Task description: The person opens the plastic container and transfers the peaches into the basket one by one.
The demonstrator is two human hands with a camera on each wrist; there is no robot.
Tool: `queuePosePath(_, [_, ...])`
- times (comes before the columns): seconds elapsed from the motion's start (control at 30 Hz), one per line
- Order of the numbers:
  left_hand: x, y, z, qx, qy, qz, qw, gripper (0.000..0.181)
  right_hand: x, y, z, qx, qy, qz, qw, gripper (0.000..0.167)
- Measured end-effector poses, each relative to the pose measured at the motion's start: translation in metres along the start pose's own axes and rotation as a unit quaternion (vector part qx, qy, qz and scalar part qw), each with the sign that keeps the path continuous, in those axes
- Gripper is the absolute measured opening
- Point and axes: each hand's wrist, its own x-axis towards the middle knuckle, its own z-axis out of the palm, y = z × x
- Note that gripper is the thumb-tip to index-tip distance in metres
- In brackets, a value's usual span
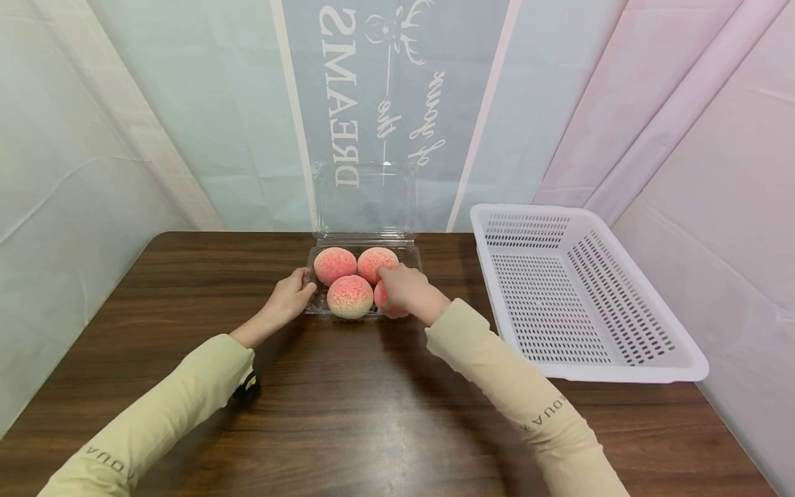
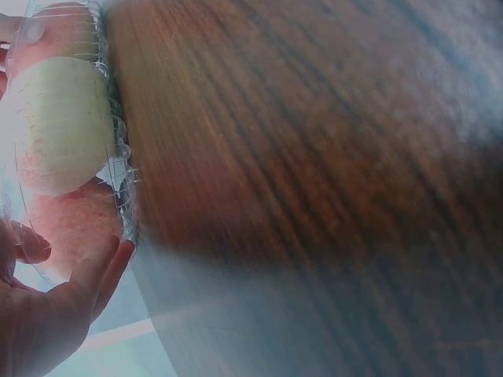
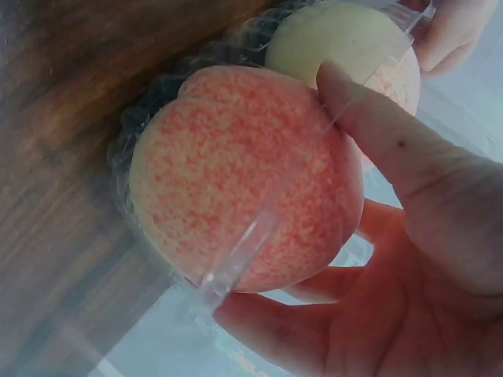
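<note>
Four peaches (image 1: pixel 350 297) sit in a clear plastic clamshell (image 1: pixel 319 301), lid (image 1: pixel 365 200) up and unclosed, left hand (image 1: pixel 290 293) pinching its left edge, right hand (image 1: pixel 410 290) grasping the near-right peach (image 3: pixel 220 157), not yet released.

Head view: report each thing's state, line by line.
Plastic box, lid raised open
Front-right peach, in box, held
Front-left peach, in box
Back-left peach, in box
Back-right peach, in box
White basket, upright, open-topped
Left hand, pinching box's left edge
Right hand, gripping front-right peach
</note>
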Motion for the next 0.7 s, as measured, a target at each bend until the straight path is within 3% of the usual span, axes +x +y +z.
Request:
queuePosePath(0.4, [0.0007, 0.0001, 0.0012, -0.005, 0.005, 0.001, 1.0, 0.039, 0.0042, -0.0041, -0.004, -0.002, -0.027, 0.026, 0.9993, 0.071])
queuePosePath(0.7, [-0.0006, 0.0007, 0.0016, -0.006, 0.002, 0.001, 1.0, 0.04, 0.0054, 0.0, -0.0048, 0.009, -0.018, 0.004, 0.9998, 0.054])
